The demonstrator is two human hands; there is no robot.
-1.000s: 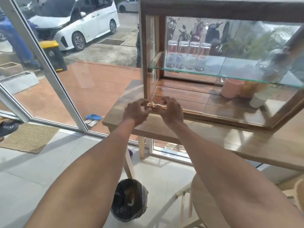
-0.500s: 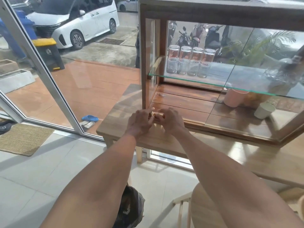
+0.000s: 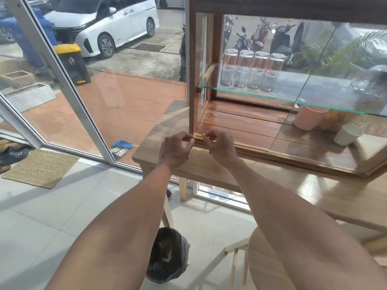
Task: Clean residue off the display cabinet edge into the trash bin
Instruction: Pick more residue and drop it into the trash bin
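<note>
Two bare hands work at the front lower edge (image 3: 247,145) of the wooden display cabinet (image 3: 191,65), close to its left corner post. The left hand (image 3: 174,150) has its fingers curled inward, thumb and forefinger pinched narrowly together right at the pale strip of the edge; whether any residue sits between those fingertips is too small to tell. The right hand (image 3: 221,148) is just beside it, almost touching, its fingertips also drawn close and pressed onto the same strip of edge. The cabinet stands on a wooden table (image 3: 201,168). Inside, on the single glass shelf (image 3: 293,100), four clear drinking glasses (image 3: 253,69) stand upside down in one row, side by side. On the cabinet's plank floor to the right there are two cups: one pink cup (image 3: 310,117) and one pale cup (image 3: 347,135), both tilted, the pale one nearer the front. One trash bin (image 3: 166,255), lined with a black bag, sits on the tiled floor under the table, directly below the forearms and well apart from the hands. One round wooden stool (image 3: 270,266) stands to the right of the bin. One woven mat (image 3: 39,168) lies on the tiles by the glass wall.
</note>
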